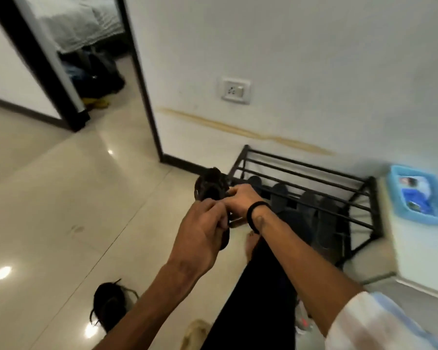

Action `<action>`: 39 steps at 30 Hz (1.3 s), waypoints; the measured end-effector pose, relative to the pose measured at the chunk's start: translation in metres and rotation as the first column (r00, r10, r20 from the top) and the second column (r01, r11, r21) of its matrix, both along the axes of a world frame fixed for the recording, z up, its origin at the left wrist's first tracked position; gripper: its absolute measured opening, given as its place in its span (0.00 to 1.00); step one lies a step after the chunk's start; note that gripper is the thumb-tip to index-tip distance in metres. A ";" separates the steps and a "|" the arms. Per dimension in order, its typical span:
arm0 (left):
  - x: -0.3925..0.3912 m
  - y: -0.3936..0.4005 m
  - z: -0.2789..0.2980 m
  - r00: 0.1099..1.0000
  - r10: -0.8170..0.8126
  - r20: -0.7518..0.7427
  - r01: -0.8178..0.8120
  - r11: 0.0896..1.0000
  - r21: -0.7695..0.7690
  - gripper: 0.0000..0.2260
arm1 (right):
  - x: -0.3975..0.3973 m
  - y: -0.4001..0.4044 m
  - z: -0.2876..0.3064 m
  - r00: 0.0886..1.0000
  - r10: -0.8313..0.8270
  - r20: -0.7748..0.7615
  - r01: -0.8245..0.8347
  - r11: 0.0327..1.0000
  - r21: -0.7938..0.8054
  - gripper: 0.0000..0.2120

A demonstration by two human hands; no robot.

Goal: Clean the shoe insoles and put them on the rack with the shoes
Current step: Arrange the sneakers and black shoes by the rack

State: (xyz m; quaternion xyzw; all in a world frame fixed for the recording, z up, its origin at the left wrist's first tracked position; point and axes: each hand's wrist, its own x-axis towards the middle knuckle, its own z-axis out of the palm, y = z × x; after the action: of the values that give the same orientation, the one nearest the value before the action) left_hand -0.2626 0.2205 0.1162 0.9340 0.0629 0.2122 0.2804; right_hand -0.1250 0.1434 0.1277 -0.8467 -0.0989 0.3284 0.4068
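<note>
The dark shoe [210,190] is held up in the air just left of the black rack [311,190], toe pointing away, opening facing back. Left hand [202,228] grips the heel end from below, right hand [240,200] pinches at the collar, looks like it's going for the insole. The rack's lower shelf holds dark shoes; another shoe [109,304] sits on the floor nearby.

Dim indoor light, ceiling-lamp glare spots on glossy floor [61,198], motion blur throughout, wide-angle bending at edges
</note>
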 end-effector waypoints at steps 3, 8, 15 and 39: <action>0.020 -0.040 0.025 0.987 -0.148 0.060 0.143 0.986 0.083 0.13 | 0.015 -0.052 0.031 0.983 -0.079 0.165 0.083 0.996 -0.016 0.15; 0.066 -0.118 0.051 0.913 -0.397 0.093 0.397 0.918 0.023 0.07 | 0.044 -0.164 0.052 0.913 -0.246 0.325 0.257 0.966 0.010 0.16; 0.146 -0.236 0.027 0.888 -0.431 0.161 0.459 0.810 -0.364 0.11 | 0.047 -0.337 0.016 0.699 -0.562 0.441 0.600 0.797 0.065 0.16; 0.327 -0.388 -0.149 0.627 -0.773 -0.095 0.744 0.630 -0.222 0.13 | 0.112 -0.495 -0.117 0.638 -0.675 0.370 0.716 0.697 0.036 0.21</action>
State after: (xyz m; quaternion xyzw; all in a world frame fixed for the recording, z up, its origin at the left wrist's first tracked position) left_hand 0.0644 -0.1671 -0.0331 0.8621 -0.2953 -0.0175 0.4114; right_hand -0.0133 -0.3516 0.0110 -0.8854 0.1815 -0.0074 0.4278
